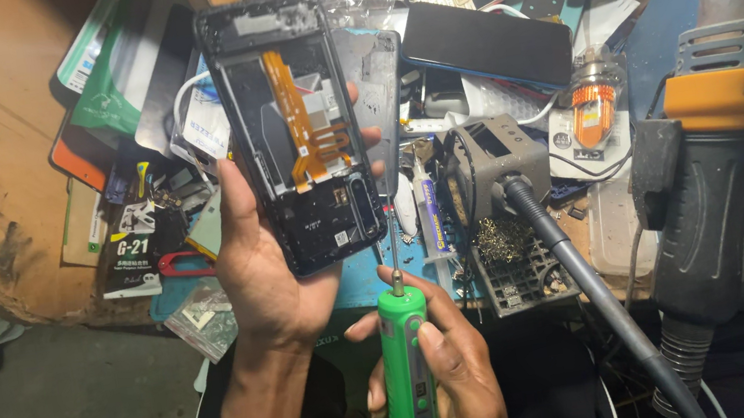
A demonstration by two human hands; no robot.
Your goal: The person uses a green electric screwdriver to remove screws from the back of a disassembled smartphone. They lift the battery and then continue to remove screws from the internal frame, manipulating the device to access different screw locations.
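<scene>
My left hand clamped around an opened phone, my right hand gripping a green electric screwdriver just below the phone, soldering stand right of the phone

A phone repair workshop: soldering station, hot-air gun, scattered phones.

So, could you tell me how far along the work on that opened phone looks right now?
Done: the phone has its back off, leaving the orange flex cable bare. In hand: the left hand holds it up, while the right hand grips a green electric screwdriver whose bit points at its lower edge. Left: the phone is still open.
</scene>
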